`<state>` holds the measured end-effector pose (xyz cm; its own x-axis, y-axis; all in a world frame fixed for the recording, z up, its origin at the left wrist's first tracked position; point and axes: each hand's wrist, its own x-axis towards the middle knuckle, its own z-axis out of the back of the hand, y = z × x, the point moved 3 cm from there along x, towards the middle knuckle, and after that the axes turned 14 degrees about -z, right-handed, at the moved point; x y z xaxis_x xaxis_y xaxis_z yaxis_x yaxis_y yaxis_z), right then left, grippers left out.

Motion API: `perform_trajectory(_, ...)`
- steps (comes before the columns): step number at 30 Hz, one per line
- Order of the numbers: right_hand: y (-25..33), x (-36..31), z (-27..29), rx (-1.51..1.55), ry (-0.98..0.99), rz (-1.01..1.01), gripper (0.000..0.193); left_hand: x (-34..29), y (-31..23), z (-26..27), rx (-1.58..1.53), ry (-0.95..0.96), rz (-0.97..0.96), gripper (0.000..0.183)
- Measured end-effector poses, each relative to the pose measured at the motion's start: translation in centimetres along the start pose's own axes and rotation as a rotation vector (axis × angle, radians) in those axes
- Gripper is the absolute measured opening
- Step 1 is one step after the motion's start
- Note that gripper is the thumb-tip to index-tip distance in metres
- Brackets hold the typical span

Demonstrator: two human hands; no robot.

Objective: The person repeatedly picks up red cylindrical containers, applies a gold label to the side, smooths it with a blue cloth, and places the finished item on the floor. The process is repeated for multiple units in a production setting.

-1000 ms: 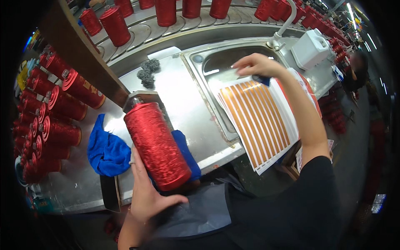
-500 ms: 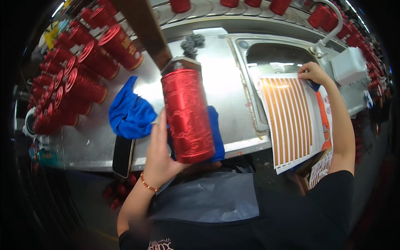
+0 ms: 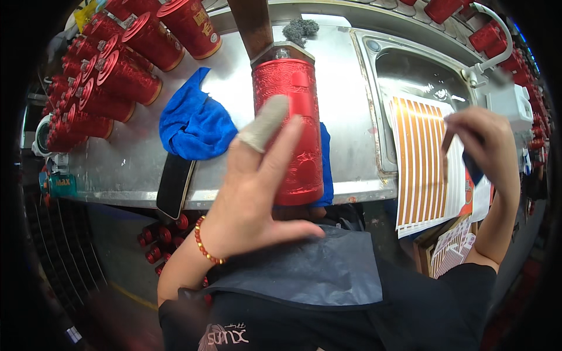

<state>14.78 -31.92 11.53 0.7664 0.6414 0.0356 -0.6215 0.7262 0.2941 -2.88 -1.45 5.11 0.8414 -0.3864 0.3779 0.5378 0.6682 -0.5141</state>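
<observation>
A red embossed metal canister (image 3: 301, 140) is mounted on a metal holder (image 3: 282, 50) at the end of a brown post. Before its lower left side is my left hand (image 3: 252, 187), thumb and fingers spread, a pale finger cot on one finger; whether it touches the canister I cannot tell. On the right, my right hand (image 3: 486, 140), slightly blurred, pinches a thin gold strip (image 3: 446, 149) above a sheet of gold stripe stickers (image 3: 418, 169). Something dark blue (image 3: 472, 168) shows under that hand, its kind unclear.
A blue cloth (image 3: 199, 126) and a black phone (image 3: 174, 181) lie left of the canister. Several red canisters (image 3: 126, 76) crowd the far left. Behind the sheet is a sink (image 3: 374, 105) with a white faucet (image 3: 497, 55). Grey steel wool (image 3: 300, 29) sits at the back.
My left hand has left the canister's side and spread out in front of it. My right hand has lifted a gold strip at the sheet. The whole view has shifted.
</observation>
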Motion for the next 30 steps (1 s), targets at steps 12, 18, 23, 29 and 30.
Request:
perform_trajectory(12,6.7,-3.3,1.3,0.734,0.046,0.127,0.016,2.8,-2.4,-1.1,-1.037,-0.095,0.059,0.026)
perform_trajectory(18,1.3,-6.6,-4.1,1.145,-0.103,-0.516,0.013,-2.3,-1.4,1.7,-0.9,-0.147,0.425,0.016)
perform_trajectory(23,-0.5,-8.2,-9.0,1.005,0.142,-0.721,0.023,-2.3,-1.6,1.0,-0.689,-0.028,0.374,0.014)
perform_trajectory(29,5.2,-4.7,-7.6,0.617,0.093,-0.219,0.037,0.1,-3.2,-0.3,-0.468,0.052,0.217,0.018)
perform_trajectory(30,6.8,-3.8,-8.2,0.772,0.175,-0.096,0.043,0.5,-3.4,-0.2,-0.46,0.053,0.194,0.018)
